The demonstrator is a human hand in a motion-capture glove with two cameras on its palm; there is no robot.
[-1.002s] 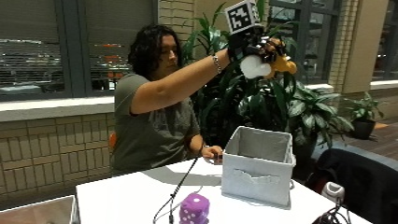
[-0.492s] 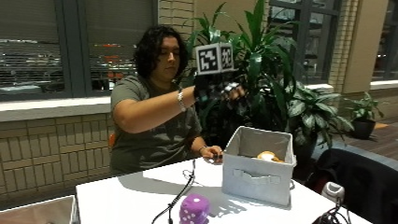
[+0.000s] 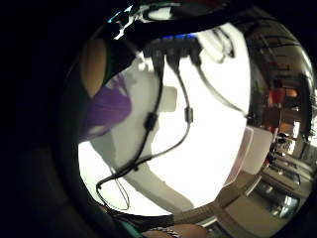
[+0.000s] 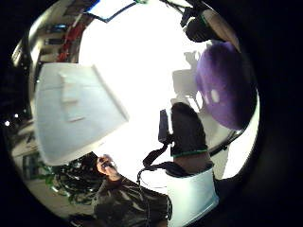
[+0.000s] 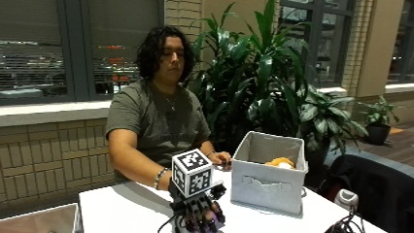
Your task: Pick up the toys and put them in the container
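- One gloved right hand is low over the table, just left of the container; its fingers spread downward around the purple toy.
- One grey container holds one orange-and-white toy.

The grey fabric box container stands open-topped on the white surface, right of the gloved right hand. Its near wall rises between that hand and the yellow-and-white toy lying inside, so the way in is over the rim. The bare left hand rests just beside the box's far left corner. Open surface lies to the left. The purple plush toy sits close under the palm.
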